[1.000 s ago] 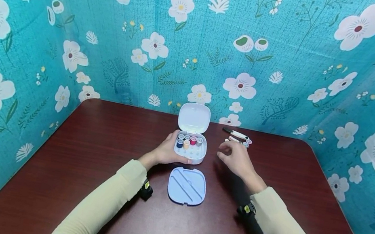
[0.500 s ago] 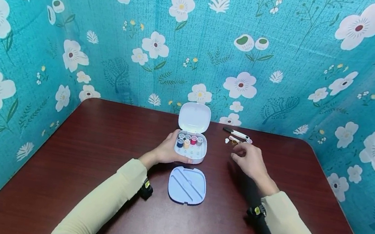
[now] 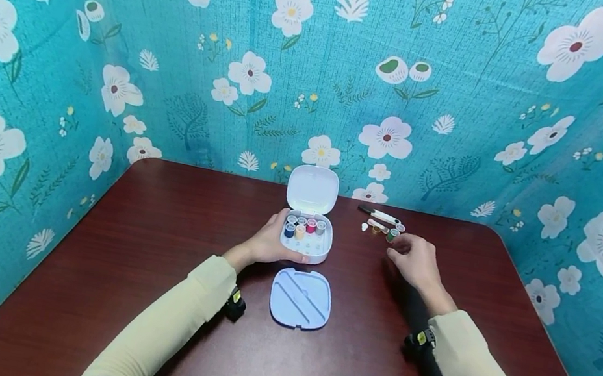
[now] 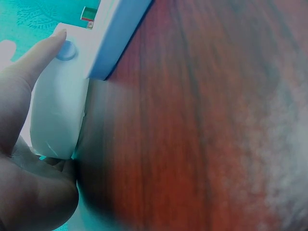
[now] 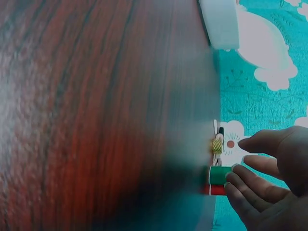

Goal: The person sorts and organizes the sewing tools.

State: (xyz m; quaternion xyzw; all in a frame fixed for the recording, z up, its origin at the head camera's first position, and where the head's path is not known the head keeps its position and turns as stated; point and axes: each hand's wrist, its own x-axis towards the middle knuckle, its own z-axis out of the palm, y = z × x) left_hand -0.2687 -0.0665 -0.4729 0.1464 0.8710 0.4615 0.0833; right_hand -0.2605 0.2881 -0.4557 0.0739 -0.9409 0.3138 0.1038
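Observation:
My left hand (image 3: 268, 240) grips a small white sewing box (image 3: 325, 244) by its left side, with the thumb along its front, beside the round button (image 4: 66, 50) in the left wrist view. The box's lid (image 3: 312, 189) is raised. Several thread spools, among them a pink-red spool (image 3: 311, 226), stand inside on pegs. My right hand (image 3: 414, 258) is beside a green thread spool (image 5: 220, 175), fingertips right at its end and the thumb apart from it. A red spool (image 5: 217, 190) stands next to the green one, close to the fingers.
A pale blue slotted tray (image 3: 301, 300) lies in front of the box. Behind the right hand are a black-and-white slim tool (image 3: 380, 214), a gold thimble (image 5: 217, 146) and a small white piece (image 3: 364, 227). A floral curtain (image 3: 470, 96) hangs behind the table.
My right hand has moved right, away from the box, to the small items, and the green spool now shows. The left hand and box have stayed put.

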